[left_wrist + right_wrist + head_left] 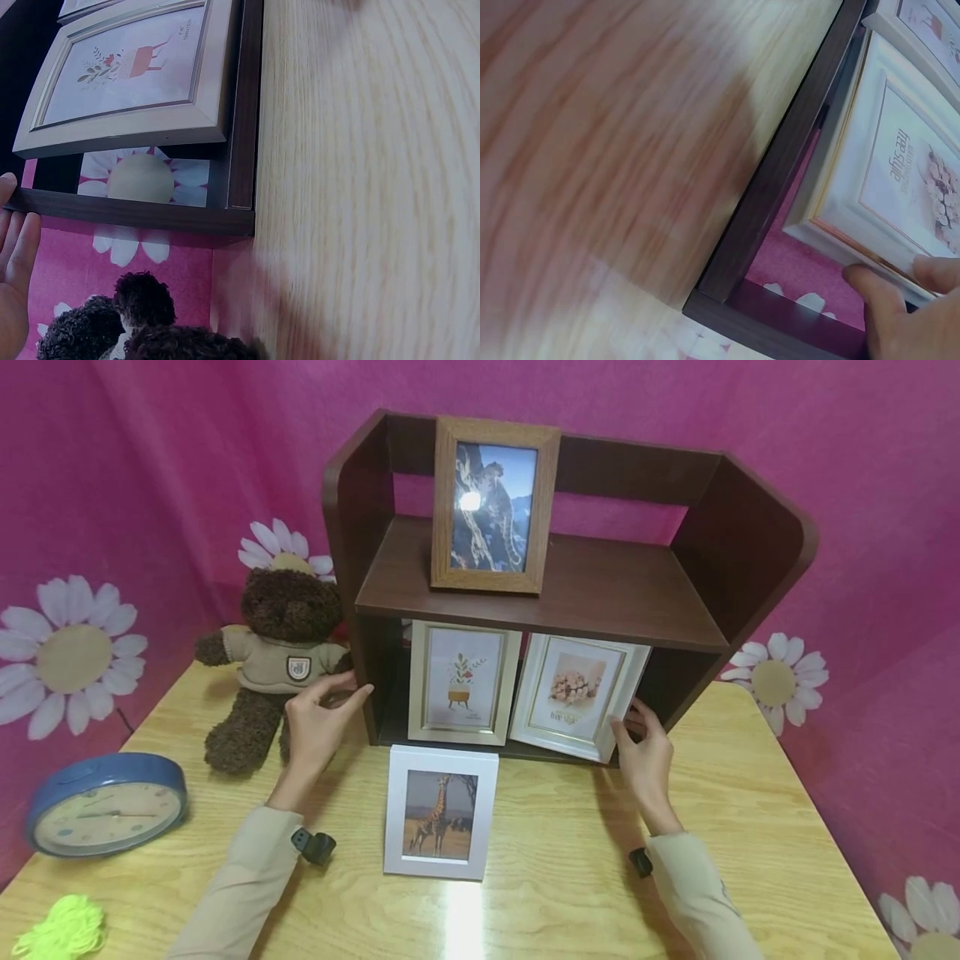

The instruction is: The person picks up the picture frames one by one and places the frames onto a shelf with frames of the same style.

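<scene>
A dark brown two-tier shelf (645, 597) stands on the table. My left hand (318, 718) grips the front edge of its left side panel, with thumb and fingers (21, 244) on opposite faces. In the lower compartment, my right hand (647, 758) pinches the right edge of a white picture frame (521, 718) with a flower print, which leans at a tilt. Left of it, a cream frame (417, 693) with a potted-plant print stands upright. A wooden frame (444, 510) with a big-cat photo sits on the upper tier. In front of the shelf is a white frame (395, 810) with a giraffe picture.
A brown teddy bear (288, 660) sits against the shelf's left side. Farther left on the table (570, 860) are a blue round clock (112, 806) and a bundle of neon yellow yarn (63, 931). Behind hangs a pink curtain (862, 468) with daisies.
</scene>
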{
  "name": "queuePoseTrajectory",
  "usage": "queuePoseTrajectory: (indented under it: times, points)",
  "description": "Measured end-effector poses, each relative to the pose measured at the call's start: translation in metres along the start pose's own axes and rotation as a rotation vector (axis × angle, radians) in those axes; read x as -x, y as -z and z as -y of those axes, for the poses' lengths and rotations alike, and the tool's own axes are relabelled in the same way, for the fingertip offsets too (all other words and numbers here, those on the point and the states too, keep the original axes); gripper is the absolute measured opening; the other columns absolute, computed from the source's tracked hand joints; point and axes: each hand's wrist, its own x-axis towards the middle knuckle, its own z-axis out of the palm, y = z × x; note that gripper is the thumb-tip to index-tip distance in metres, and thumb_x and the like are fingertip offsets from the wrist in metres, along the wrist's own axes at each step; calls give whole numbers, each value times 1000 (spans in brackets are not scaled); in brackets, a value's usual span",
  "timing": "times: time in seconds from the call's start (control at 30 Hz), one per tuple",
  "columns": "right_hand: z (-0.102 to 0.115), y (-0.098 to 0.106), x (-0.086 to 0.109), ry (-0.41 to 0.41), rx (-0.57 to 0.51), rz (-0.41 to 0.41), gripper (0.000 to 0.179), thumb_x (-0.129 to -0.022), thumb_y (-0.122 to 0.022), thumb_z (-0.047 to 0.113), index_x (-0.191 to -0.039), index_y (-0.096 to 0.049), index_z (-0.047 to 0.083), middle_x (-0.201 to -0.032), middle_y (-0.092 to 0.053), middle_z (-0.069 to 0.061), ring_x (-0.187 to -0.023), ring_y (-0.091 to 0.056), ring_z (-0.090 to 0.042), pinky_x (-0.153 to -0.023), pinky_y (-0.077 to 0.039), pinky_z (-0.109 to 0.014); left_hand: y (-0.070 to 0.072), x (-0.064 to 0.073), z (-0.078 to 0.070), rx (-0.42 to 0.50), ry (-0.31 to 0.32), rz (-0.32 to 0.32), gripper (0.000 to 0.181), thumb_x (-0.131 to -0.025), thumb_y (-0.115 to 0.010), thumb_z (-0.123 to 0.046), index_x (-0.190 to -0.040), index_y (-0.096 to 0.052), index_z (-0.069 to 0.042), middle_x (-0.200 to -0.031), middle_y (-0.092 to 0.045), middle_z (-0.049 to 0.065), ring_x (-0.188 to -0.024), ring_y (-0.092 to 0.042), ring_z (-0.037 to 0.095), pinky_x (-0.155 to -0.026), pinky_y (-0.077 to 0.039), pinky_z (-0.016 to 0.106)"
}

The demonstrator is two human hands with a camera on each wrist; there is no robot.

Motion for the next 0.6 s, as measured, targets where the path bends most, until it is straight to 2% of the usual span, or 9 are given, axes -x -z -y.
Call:
queuePoseTrajectory:
  times: [0.13, 0.43, 0.53, 0.6]
  points:
    - [0, -2, -1, -4, -18, -2, 45, -95, -59, 13, -137, -47, 2, -115, -60, -20, -107, -56, -30, -79, -43, -23, 0, -1, 0, -4, -1, 1, 23, -72, -80, 4, -93, -71, 10, -90, -70, 24, -78, -59, -14, -71, -57, 17]
    - [1, -8, -9, -32, -44, -10, 44, -95, -56, 9, -137, -45, -1, -117, -59, -23, -108, -55, -31, -80, -45, -26, 1, -1, -2, -16, 31, 6, 24, -72, -80, 2, -94, -71, 8, -90, -71, 21, -77, -60, -10, -72, -58, 31]
    - [0, -10, -11, -43, -51, -12, 44, -95, -55, 8, -137, -45, -2, -118, -59, -24, -110, -54, -32, -85, -46, -32, 1, 0, -9, -6, 44, 10, 24, -73, -78, 5, -94, -70, 11, -89, -70, 24, -75, -60, -8, -73, -57, 39]
    - [0, -11, -12, -46, -53, -15, 44, -95, -54, 8, -137, -45, -2, -119, -59, -24, -111, -54, -33, -88, -47, -36, 2, -1, -18, -3, 46, 16, 24, -73, -77, 7, -94, -69, 13, -89, -69, 26, -75, -59, -9, -73, -58, 37]
